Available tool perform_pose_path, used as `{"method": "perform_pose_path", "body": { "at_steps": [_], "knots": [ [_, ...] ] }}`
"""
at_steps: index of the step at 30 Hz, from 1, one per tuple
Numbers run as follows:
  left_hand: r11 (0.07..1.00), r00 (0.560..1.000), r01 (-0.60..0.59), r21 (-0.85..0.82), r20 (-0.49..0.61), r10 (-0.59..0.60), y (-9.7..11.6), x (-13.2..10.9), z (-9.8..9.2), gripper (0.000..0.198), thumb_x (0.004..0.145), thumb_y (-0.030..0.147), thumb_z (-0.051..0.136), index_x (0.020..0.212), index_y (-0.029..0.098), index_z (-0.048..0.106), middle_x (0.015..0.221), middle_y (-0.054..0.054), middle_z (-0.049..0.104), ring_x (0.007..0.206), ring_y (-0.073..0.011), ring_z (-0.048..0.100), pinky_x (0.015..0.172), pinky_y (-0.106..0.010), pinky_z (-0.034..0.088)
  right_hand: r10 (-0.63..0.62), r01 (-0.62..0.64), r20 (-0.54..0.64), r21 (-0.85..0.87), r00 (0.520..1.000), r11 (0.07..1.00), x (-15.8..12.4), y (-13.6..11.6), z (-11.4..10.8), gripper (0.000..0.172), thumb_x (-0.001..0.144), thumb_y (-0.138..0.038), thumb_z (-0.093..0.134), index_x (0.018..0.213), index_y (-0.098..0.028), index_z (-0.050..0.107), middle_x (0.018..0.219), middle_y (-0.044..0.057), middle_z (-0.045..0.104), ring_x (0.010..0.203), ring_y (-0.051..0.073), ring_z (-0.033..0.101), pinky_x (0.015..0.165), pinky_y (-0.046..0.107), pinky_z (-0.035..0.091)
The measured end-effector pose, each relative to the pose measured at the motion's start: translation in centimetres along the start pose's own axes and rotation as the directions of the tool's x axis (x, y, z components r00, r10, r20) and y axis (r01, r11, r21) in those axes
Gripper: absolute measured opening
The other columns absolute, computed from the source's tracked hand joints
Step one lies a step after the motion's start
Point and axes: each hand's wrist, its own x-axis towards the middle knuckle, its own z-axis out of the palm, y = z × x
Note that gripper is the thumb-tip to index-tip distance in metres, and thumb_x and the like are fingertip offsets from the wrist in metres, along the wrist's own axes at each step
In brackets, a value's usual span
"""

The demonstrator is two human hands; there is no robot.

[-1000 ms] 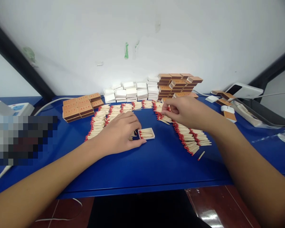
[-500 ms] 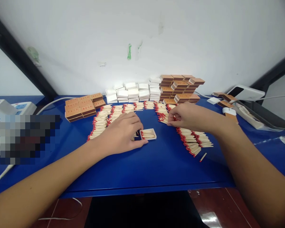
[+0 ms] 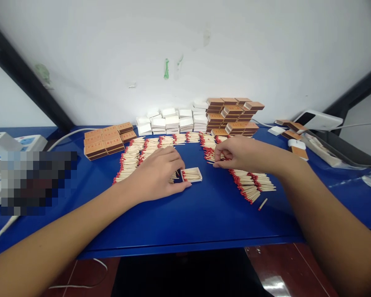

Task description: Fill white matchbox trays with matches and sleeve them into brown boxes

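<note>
A small white matchbox tray [image 3: 192, 180] with red-headed matches in it lies on the blue table. My left hand [image 3: 162, 171] is at its left end, thumb along the near side and fingertips at the far corner, closed around it. My right hand [image 3: 231, 152] is closed in a pinch over the right-hand rows of matches [image 3: 247, 183]. From its fingertips a single match [image 3: 209, 162] points left. More match rows [image 3: 131, 159] lie beyond and left of my left hand, which partly covers them. One loose match [image 3: 262, 204] lies near the right rows.
White trays [image 3: 172, 123] and brown matchbox sleeves [image 3: 231, 115] are stacked along the wall. More brown matchboxes [image 3: 105, 142] sit at the left. A power strip [image 3: 31, 144] stands far left; a white device [image 3: 320, 119] and a dark tray [image 3: 343, 150] are at the right.
My right hand has shifted slightly left and nearer, and a match now shows at its fingertips. My left hand stays at the tray.
</note>
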Motion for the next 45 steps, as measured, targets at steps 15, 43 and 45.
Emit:
{"method": "perform_pose_path", "body": {
  "at_steps": [15, 43, 45],
  "knots": [
    [1.0, 1.0, 0.001, -0.003, 0.006, -0.001, -0.07, -0.04, 0.0, 0.027, 0.1, 0.044, 0.078, 0.102, 0.018, 0.075, 0.103, -0.009, 0.076, 0.106, -0.0298, 0.068, 0.098, -0.045, 0.054, -0.066, 0.066, 0.003, -0.034, 0.998, 0.997, 0.34, 0.47, 0.45, 0.02, 0.096, -0.037, 0.065, 0.086, -0.023, 0.074, 0.078, 0.004, 0.073, 0.065, 0.019, 0.061, 0.063, 0.035, 0.038],
    [1.0, 1.0, 0.013, -0.007, 0.015, -0.013, -0.02, -0.05, 0.06, 0.028, 0.099, 0.043, 0.079, 0.104, 0.016, 0.076, 0.102, -0.01, 0.075, 0.107, -0.0312, 0.069, 0.098, -0.047, 0.055, -0.063, 0.063, 0.007, -0.007, 0.998, 0.998, 0.08, -0.26, 0.61, 0.021, 0.096, -0.038, 0.067, 0.081, -0.024, 0.07, 0.073, 0.003, 0.068, 0.063, 0.019, 0.058, 0.063, 0.035, 0.036],
    [1.0, 1.0, 0.008, -0.014, 0.012, -0.008, 0.0, -0.06, 0.03, 0.027, 0.099, 0.043, 0.079, 0.103, 0.016, 0.076, 0.103, -0.01, 0.075, 0.108, -0.031, 0.068, 0.099, -0.046, 0.054, -0.059, 0.059, 0.01, 0.0, 0.998, 0.998, 0.17, -0.24, 0.75, 0.019, 0.096, -0.036, 0.067, 0.082, -0.023, 0.07, 0.073, 0.003, 0.068, 0.062, 0.019, 0.058, 0.062, 0.035, 0.035]
  ]
}}
